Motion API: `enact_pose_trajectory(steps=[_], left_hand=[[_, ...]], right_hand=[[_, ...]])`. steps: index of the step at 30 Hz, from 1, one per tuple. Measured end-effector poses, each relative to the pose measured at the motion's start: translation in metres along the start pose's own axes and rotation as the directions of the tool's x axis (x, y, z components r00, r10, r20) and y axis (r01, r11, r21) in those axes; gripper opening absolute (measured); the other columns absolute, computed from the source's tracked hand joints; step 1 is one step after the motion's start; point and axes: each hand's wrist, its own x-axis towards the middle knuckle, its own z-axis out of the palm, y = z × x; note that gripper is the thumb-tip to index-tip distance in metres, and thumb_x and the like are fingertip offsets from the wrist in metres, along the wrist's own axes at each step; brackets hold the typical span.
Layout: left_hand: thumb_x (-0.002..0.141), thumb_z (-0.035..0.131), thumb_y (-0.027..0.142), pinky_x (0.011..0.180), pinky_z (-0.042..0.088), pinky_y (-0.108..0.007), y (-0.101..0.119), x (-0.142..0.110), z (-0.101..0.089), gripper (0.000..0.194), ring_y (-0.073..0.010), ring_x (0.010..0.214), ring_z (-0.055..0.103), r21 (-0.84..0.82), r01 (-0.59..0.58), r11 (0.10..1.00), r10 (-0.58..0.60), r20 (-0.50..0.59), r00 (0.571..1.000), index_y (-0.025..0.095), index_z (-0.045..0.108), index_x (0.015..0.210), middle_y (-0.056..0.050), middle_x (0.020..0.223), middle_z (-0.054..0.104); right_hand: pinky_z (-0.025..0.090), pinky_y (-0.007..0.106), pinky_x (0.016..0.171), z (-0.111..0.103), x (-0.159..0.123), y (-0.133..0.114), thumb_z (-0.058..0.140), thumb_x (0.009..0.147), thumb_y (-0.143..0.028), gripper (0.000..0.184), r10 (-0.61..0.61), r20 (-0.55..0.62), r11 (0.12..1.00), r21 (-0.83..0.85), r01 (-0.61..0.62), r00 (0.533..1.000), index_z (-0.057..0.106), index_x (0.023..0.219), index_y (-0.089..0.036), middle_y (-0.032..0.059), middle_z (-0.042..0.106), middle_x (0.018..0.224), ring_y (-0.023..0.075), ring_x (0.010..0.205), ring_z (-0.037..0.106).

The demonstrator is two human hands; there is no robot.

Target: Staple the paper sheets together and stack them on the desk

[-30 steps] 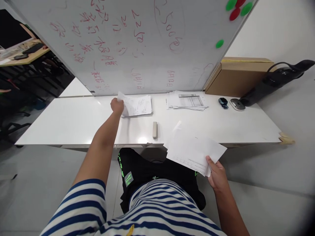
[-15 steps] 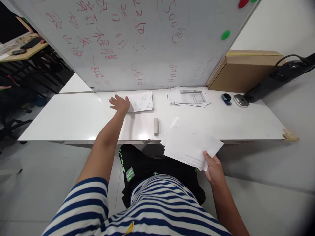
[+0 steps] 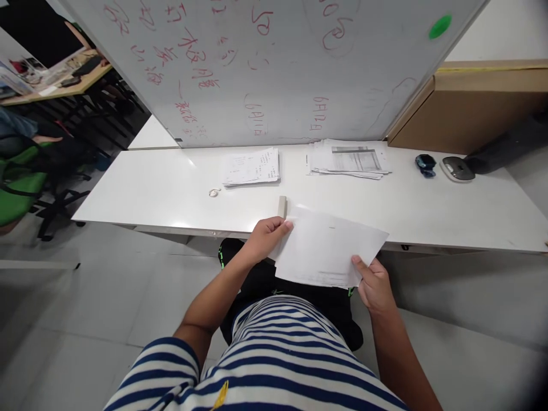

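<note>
- Glossy white table (image 3: 406,205) against a red-scribbled whiteboard (image 3: 278,68).
- My left hand (image 3: 268,237) and right hand (image 3: 372,279) both pinch loose white paper sheets (image 3: 325,251), thumbs on top, probably so they don't sag.
- Sheets hang over the table's front edge, beside a beige rectangular block (image 3: 282,204).

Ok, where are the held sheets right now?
In the head view, the held sheets sit right of centre, between the left hand and the right hand, overlapping the table edge.

Red "6月11日" (image 3: 256,119) and "6月12日" (image 3: 319,114) on whiteboard (image 3: 285,74), "50" (image 3: 261,20) above, print on papers (image 3: 327,245) too small
</note>
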Motion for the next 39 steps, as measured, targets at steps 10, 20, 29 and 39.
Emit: enact_pose_trajectory(steps=[10,20,29,39], left_hand=[[0.065,0.081,0.053,0.051,0.041,-0.023,-0.009,0.0,0.003,0.04,-0.012,0.056,0.055,-0.188,0.05,0.981,-0.078,-0.145,0.986,0.018,0.063,0.073,0.001,0.066,0.064],[0.065,0.083,0.047,0.057,0.046,-0.024,-0.016,0.0,0.003,0.039,-0.0133,0.064,0.06,-0.228,0.038,0.973,-0.07,-0.135,0.988,0.018,0.063,0.08,0.0,0.075,0.067],[0.063,0.084,0.047,0.059,0.046,-0.024,-0.022,0.002,0.005,0.041,-0.0135,0.064,0.06,-0.252,0.02,0.967,-0.059,-0.148,0.987,0.018,0.062,0.08,0.0,0.075,0.066],[0.066,0.082,0.049,0.059,0.045,-0.023,-0.029,0.008,0.007,0.04,-0.0133,0.065,0.059,-0.182,-0.025,0.983,-0.012,-0.203,0.979,0.017,0.064,0.083,0.001,0.074,0.066]], right_hand=[[0.057,0.042,0.087,0.002,-0.01,0.001,0.086,0.066,-0.036,0.047,-0.01,-0.032,0.999,0.052,0.011,0.999,0.067,0.106,-0.022,0.0068,0.074,0.108,0.0247,0.096,0.07],[0.053,0.04,0.094,-0.008,-0.01,0.008,0.083,0.071,-0.039,0.043,-0.038,-0.096,0.998,0.04,0.042,0.995,0.073,0.107,-0.019,0.0074,0.074,0.107,0.0224,0.097,0.069],[0.052,0.041,0.096,-0.004,-0.013,0.011,0.082,0.072,-0.044,0.039,-0.025,-0.127,0.998,0.054,0.032,0.992,0.075,0.099,-0.017,0.0079,0.074,0.106,0.0238,0.097,0.07],[0.049,0.042,0.102,-0.011,-0.01,0.004,0.078,0.076,-0.047,0.041,-0.054,-0.093,0.997,0.056,0.06,0.994,0.074,0.105,-0.019,0.0076,0.074,0.107,0.0265,0.109,0.066]])
